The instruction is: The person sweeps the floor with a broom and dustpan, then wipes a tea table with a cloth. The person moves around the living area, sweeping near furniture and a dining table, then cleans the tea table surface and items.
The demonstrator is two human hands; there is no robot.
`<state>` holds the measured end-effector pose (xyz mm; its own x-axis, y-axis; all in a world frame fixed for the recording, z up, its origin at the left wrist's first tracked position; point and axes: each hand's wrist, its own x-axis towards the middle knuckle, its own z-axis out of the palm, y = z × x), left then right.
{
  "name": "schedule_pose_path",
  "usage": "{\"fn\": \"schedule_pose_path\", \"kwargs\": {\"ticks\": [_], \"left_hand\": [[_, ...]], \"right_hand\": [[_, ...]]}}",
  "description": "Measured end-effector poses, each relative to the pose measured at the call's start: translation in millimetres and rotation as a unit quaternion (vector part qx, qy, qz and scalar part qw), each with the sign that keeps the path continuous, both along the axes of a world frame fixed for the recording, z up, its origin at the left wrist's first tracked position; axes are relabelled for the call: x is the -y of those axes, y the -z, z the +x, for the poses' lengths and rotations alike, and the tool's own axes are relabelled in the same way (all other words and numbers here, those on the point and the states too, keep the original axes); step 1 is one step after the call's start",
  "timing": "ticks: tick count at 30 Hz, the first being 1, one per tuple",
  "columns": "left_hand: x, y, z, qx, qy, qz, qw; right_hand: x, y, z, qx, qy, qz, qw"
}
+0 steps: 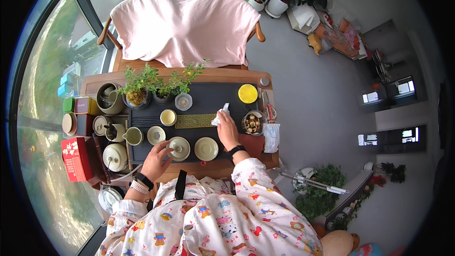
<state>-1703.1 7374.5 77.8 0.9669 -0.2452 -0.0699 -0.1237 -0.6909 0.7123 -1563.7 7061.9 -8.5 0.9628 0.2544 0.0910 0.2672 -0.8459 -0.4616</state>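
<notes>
Left hand (156, 160) gripping lidded gaiwan (178, 148) at tea tray's (222, 96) front edge, right hand (226, 130) clutching white tissue (221, 115) mid-tray, beside lid (206, 148)

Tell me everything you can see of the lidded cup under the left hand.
The lidded cup is pale green, glazed like ceramic, with a round lid topped by a small knob. It stands upright near the front edge of the dark tea tray, between a small empty cup and a shallow bowl. The left hand touches its left rim with the fingers. Its contents are hidden by the lid.
</notes>
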Motion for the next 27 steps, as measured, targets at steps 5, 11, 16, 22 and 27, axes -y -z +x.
{"fn": "schedule_pose_path", "kwargs": {"ticks": [5, 11, 16, 22, 27], "left_hand": [[0.1, 4.2, 4.2, 0.044, 0.035, -0.019, 0.998], [5.2, 1.6, 8.8, 0.041, 0.051, -0.037, 0.997], [16.9, -4.4, 2.6, 0.041, 0.017, -0.015, 0.999], [43.0, -7.0, -11.7, 0.02, -0.081, -0.023, 0.996], [73.1, -6.3, -17.1, 0.035, -0.131, -0.01, 0.991]], "right_hand": [[56.3, -20.8, -49.9, -0.014, 0.153, 0.147, 0.977], [119.7, -17.4, -50.0, -0.28, 0.428, 0.45, 0.732], [143.9, 0.7, -23.4, -0.304, 0.387, 0.45, 0.745], [159.7, 6.8, -16.0, -0.361, 0.356, 0.437, 0.742], [169.8, -6.5, -6.0, -0.35, 0.31, 0.411, 0.783]]}}
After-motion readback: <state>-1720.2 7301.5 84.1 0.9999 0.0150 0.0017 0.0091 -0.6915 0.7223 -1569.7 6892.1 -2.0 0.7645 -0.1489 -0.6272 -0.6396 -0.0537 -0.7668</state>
